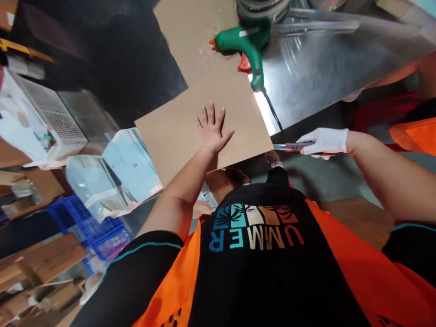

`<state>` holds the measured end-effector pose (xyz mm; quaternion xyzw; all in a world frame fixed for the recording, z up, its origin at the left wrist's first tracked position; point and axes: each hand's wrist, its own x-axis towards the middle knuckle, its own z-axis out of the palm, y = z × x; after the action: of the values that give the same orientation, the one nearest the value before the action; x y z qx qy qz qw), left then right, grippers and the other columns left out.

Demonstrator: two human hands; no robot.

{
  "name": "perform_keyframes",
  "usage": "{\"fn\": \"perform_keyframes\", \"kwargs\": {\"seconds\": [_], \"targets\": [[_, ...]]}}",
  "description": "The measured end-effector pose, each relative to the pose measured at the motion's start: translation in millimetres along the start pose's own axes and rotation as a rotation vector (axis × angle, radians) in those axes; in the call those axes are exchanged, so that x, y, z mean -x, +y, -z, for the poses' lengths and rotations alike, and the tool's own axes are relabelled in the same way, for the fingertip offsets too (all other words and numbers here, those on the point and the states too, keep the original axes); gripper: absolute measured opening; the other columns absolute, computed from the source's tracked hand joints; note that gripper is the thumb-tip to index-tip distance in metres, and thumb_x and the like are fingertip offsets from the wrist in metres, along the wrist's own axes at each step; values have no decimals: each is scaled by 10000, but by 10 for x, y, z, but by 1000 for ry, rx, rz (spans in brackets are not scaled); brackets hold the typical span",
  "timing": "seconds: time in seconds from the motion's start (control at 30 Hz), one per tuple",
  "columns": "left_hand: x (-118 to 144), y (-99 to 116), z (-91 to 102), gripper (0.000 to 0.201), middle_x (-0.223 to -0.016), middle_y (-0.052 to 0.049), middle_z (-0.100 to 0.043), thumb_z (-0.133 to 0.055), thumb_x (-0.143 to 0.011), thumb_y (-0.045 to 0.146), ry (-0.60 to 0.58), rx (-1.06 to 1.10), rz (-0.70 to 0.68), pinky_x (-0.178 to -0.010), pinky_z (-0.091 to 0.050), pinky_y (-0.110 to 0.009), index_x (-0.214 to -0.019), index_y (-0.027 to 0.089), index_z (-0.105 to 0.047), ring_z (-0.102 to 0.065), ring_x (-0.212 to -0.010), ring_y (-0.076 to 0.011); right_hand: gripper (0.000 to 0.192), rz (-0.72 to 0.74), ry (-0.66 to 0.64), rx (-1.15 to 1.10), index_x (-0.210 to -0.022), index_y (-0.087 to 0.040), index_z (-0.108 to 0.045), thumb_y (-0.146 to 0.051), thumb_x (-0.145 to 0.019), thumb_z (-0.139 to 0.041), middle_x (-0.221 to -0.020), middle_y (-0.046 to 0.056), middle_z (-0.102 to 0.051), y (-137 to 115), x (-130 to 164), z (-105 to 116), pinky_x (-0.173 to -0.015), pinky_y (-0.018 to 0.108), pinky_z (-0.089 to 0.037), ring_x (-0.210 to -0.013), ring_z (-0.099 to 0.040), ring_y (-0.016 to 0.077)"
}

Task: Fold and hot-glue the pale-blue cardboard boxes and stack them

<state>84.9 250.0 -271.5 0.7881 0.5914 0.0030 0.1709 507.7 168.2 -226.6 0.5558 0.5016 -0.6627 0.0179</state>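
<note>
My left hand [211,134] is bare and lies flat, fingers spread, on a sheet of brown cardboard [170,131]. My right hand [325,141], in a white glove, is closed around a red-and-grey utility knife [294,147]. Its long metal blade meets the near right corner of the cardboard. A green glue gun [243,38] with an orange nozzle and trigger lies on the far part of the cardboard, its black cord trailing over the right edge.
A shiny metal tabletop [313,68] extends to the right, with clear strips [316,27] on it. At left are plastic-wrapped light-blue panels [131,159], a white basket [56,109] and a blue crate [91,222]. Another person's orange vest [417,136] shows at the right.
</note>
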Motion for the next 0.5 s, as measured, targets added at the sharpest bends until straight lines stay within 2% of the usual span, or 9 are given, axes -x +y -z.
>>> {"fn": "perform_keyframes", "kwargs": {"seconds": [0.2,0.33,0.4,0.5], "targets": [[-21,-2,10,1097,-1888,-136,-26,-609,-919,828,-1,11,2,-1284,214,-688,-1772,211,-299,170,-1720,-436,391,12,-204,95,-1216,-142,-686,-425,-962,-776,-635,-42,-606,-115,-136,-79,-529,212,-410,-525,-566,107],[-34,10,58,1093,-1888,-86,-83,-618,-870,878,10,51,27,-1316,184,-674,-1754,286,-364,123,-1731,-428,283,-18,-235,85,-1172,-134,-689,-354,-994,-693,-591,-45,-582,-179,-123,-107,-473,227,-365,-445,-512,103],[-9,64,57,1085,-1885,-72,-107,-625,-853,892,19,62,34,-1329,167,-669,-1742,315,-392,96,-1736,-426,305,-40,-248,58,-1245,-135,-689,-329,-1011,-659,-587,-43,-580,-152,-16,-82,-465,233,-362,-438,-510,110],[77,230,7,1090,-1882,-82,-111,-612,-857,903,29,69,45,-1327,152,-694,-1745,313,-384,85,-1736,-436,436,-104,-249,39,-1432,-167,-654,-320,-1024,-651,-579,-47,-571,-54,176,-11,-486,245,-403,-453,-524,129]]}}
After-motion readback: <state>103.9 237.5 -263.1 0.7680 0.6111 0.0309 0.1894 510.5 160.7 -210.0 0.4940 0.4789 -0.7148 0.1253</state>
